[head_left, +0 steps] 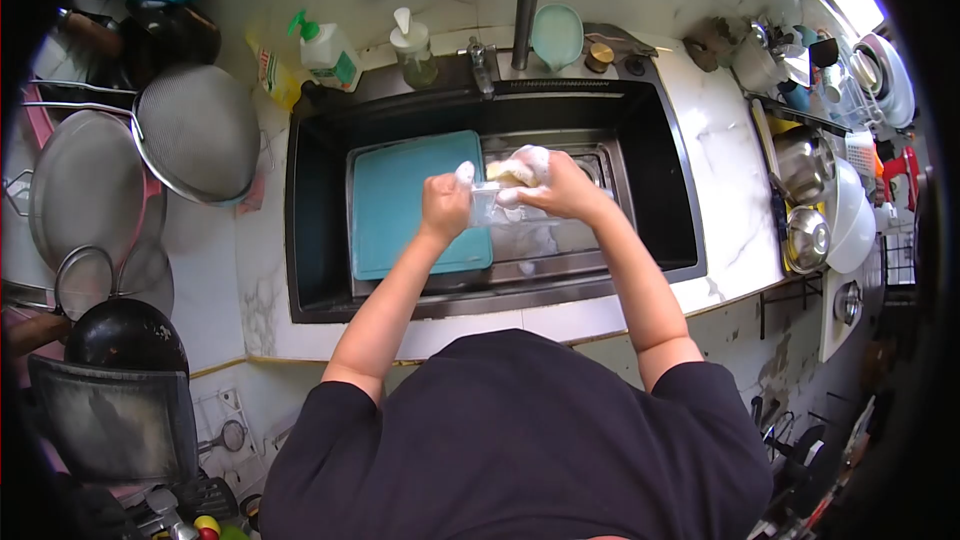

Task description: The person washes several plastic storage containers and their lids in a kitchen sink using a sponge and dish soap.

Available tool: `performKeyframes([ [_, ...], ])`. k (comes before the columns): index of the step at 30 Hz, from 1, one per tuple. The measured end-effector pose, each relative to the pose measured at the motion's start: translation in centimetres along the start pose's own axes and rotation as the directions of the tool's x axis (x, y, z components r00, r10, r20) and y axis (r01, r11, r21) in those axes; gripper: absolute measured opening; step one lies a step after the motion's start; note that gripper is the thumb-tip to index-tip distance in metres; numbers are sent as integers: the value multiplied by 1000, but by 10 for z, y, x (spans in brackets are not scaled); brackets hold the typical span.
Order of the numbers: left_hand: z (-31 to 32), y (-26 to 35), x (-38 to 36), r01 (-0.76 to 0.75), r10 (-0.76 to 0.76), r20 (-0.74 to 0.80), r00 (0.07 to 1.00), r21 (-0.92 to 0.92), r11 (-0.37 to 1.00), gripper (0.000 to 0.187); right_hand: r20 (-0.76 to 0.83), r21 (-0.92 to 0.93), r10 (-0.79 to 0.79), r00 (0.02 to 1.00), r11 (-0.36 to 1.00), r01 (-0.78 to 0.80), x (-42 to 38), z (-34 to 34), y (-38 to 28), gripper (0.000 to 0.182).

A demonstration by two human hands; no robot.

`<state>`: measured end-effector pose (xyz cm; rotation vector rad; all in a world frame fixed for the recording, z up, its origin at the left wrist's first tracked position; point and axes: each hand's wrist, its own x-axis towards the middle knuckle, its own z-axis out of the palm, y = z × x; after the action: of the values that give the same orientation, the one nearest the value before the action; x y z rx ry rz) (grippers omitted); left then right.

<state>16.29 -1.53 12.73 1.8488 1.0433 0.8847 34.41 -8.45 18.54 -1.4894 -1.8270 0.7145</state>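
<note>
Over the black sink (305, 280), my left hand (447, 205) grips the left side of a clear plastic container (490, 208), its thumb soapy with white suds. My right hand (562, 187) is closed around a yellowish sponge (512, 172) and presses it at the container's rim. Suds cover the right fingers too. Below and to the left, a flat teal board or lid (415, 210) lies in the sink, its right edge close under my left hand.
Behind the sink stand a faucet (482, 70), a soap pump bottle (411, 48), a green-topped bottle (330, 55) and a pale green dish (557, 37). Strainers (197, 130) hang at left. Steel bowls (805, 165) and stacked dishes crowd the right.
</note>
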Motion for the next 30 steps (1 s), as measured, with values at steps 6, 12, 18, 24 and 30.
performKeyframes([
  [6,23,8,-2,-6,27,-215,976,99,995,36,-520,-421,-192,832,906,-54,-5,50,-43,39],
  [12,-17,28,-13,-380,375,-244,894,30,925,31,-622,-359,-203,757,932,-45,-13,22,33,29],
  [18,-8,32,-8,-406,432,-207,878,156,900,32,-590,-26,-72,804,997,71,-17,60,-28,19],
  [24,-17,12,-6,-592,771,-312,556,502,630,34,-587,-375,-311,747,923,89,-17,41,5,8],
  [30,-80,25,-18,77,-192,-139,971,-582,810,39,-485,-25,46,873,997,-66,-35,-6,82,15],
])
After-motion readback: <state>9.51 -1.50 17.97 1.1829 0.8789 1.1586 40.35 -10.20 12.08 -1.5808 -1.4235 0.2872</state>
